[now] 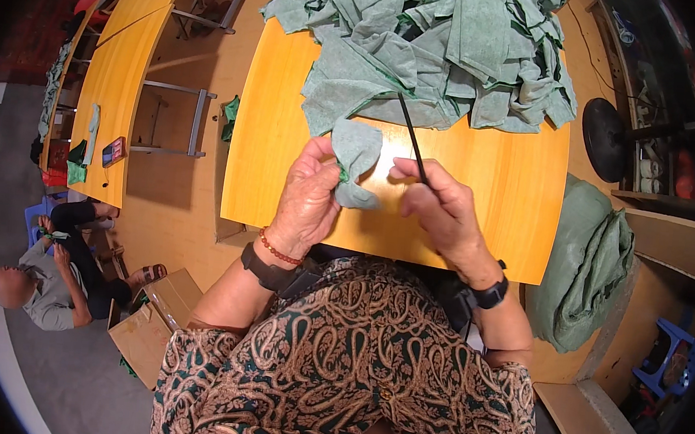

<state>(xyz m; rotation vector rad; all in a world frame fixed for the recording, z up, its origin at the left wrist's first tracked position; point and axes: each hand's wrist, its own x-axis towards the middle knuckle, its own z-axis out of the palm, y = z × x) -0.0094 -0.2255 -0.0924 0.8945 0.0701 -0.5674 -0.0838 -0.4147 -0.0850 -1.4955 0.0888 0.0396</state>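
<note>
My left hand (308, 193) pinches a small grey-green fabric piece (358, 146) with a darker green edge, held up over the near part of the yellow wooden table (276, 142). Its upper end is rounded, and the lower end curls toward my right hand. In my right hand (446, 212) is a thin, straight black stick (412, 134), gripped near its lower end and slanting up to the left. That stick's far tip reaches the front of a large heap of similar grey-green fabric strips (475, 43). The two hands are a short way apart.
A cardboard box (151, 332) stands at my lower left, near a seated person (73, 277) handling something green. Another yellow table (109, 108) is on the left. At right are a bulky green fabric bundle (576, 268), a round black object (604, 139) and a blue plastic stool (667, 356).
</note>
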